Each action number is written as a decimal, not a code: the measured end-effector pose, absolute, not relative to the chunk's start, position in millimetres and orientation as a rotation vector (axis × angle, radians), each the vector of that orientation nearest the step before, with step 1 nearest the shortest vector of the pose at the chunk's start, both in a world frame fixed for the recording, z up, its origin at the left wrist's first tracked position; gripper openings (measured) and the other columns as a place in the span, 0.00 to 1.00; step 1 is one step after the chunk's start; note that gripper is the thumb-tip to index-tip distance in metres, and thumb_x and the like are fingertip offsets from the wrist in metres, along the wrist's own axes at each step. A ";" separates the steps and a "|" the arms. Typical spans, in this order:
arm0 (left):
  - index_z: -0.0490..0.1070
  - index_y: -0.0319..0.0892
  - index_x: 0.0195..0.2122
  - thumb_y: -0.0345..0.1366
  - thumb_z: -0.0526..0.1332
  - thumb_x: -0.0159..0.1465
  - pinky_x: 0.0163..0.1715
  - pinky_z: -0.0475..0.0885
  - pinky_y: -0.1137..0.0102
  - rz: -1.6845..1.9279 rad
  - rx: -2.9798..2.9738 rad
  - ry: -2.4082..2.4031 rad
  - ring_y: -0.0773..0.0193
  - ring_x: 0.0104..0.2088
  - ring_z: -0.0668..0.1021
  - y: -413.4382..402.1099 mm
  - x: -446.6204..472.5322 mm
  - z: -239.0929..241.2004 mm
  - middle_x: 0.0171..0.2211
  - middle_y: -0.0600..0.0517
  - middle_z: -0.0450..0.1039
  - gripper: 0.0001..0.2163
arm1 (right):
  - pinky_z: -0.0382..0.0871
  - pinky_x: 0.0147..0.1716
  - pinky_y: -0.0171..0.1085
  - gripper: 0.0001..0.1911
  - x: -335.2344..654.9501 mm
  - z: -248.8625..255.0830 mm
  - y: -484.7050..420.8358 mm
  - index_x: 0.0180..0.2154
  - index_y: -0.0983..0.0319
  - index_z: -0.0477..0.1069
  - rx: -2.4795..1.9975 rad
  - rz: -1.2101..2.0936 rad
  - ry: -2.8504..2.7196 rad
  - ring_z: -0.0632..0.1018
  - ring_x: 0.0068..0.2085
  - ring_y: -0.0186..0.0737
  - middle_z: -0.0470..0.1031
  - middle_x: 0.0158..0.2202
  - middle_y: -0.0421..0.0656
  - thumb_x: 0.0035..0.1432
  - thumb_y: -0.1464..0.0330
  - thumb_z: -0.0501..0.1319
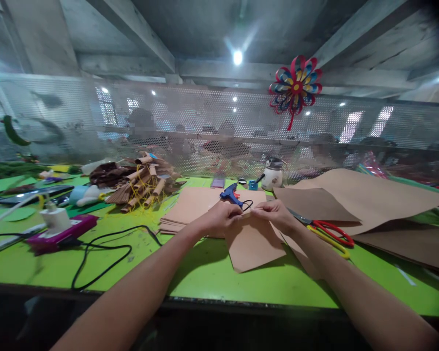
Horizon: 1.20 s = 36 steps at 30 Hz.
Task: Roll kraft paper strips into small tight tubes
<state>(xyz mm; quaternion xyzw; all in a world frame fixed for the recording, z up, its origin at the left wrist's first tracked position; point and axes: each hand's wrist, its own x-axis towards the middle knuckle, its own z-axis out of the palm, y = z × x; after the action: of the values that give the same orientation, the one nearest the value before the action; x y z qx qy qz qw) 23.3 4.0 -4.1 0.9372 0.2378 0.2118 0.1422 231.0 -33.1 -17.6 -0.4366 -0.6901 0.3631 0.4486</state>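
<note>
My left hand (221,217) and my right hand (274,213) are both closed in a pinch on the far edge of a small brown paper sheet (254,246) lying on the green table (212,280). The two hands sit close together over that edge. Just beyond them lie a blue glue gun (231,194) and a stack of brown paper sheets (190,207). Red and yellow scissors (331,233) lie right of my right hand.
A heap of folded brown paper fans tied with yellow string (142,185) lies at the left. A pink power strip (64,233) with a black cable (102,256) is nearer left. Large brown sheets (369,200) spread at right. A mesh screen (219,126) carries a paper pinwheel (296,87).
</note>
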 end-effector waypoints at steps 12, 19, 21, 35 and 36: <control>0.70 0.37 0.33 0.42 0.50 0.63 0.25 0.58 0.77 0.577 2.598 0.592 0.70 0.26 0.67 5.6 26.8 -9.8 0.26 0.53 0.68 0.15 | 0.55 0.22 0.30 0.18 236.4 -13.9 -32.6 0.31 0.68 0.75 -1.130 0.753 -1.922 0.64 0.24 0.30 0.69 0.22 0.41 0.50 0.58 0.59; 0.69 0.38 0.28 0.35 0.52 0.59 0.22 0.54 0.75 0.464 2.673 0.663 0.70 0.23 0.65 10.2 20.5 -8.4 0.23 0.54 0.65 0.09 | 0.56 0.23 0.31 0.17 238.7 -14.2 -28.9 0.27 0.68 0.75 -1.155 0.659 -1.860 0.65 0.24 0.31 0.68 0.20 0.40 0.47 0.59 0.61; 0.68 0.39 0.28 0.33 0.53 0.56 0.22 0.54 0.75 0.459 2.726 0.635 0.69 0.23 0.65 10.4 18.7 -9.0 0.23 0.54 0.65 0.06 | 0.56 0.23 0.31 0.17 240.7 -13.2 -28.4 0.26 0.68 0.75 -1.168 0.693 -1.828 0.65 0.24 0.32 0.68 0.20 0.40 0.46 0.58 0.61; 0.63 0.39 0.28 0.37 0.49 0.62 0.21 0.53 0.76 0.536 2.719 0.622 0.71 0.21 0.61 4.7 22.5 -11.5 0.21 0.55 0.59 0.10 | 0.57 0.23 0.31 0.19 244.8 -6.5 -34.4 0.25 0.68 0.72 -1.137 0.982 -1.755 0.66 0.24 0.31 0.67 0.20 0.40 0.46 0.56 0.62; 0.63 0.39 0.28 0.38 0.48 0.62 0.21 0.53 0.76 0.520 2.703 0.618 0.71 0.21 0.61 5.0 22.2 -11.9 0.21 0.55 0.59 0.11 | 0.56 0.22 0.31 0.19 246.0 -6.2 -34.1 0.25 0.68 0.72 -1.146 0.945 -1.806 0.65 0.24 0.30 0.67 0.20 0.40 0.46 0.56 0.62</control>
<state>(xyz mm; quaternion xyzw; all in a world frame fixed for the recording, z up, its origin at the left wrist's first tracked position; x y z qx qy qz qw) 22.2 5.0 -11.9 0.9459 0.2162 0.1821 0.1595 246.0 -34.1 -6.2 -0.4512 -0.7110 0.3719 0.3907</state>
